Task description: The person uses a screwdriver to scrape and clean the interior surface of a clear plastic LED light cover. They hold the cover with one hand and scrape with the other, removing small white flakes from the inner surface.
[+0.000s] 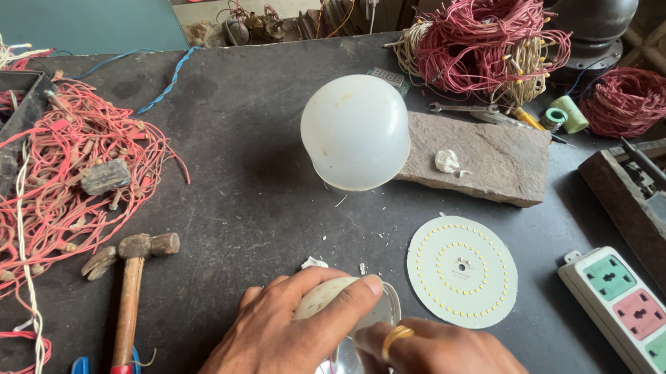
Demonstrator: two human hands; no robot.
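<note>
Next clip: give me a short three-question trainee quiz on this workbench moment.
1. True or false: the white dome cover lies on the stone slab.
2. Which lies nearest the right hand? A) hammer B) round LED disc C) spanner
3. What do both hands grip?

Key: 1. False; it stands on the dark benchtop, beside the slab. 2. B. 3. A pale bulb housing, left hand wrapped over it.
</note>
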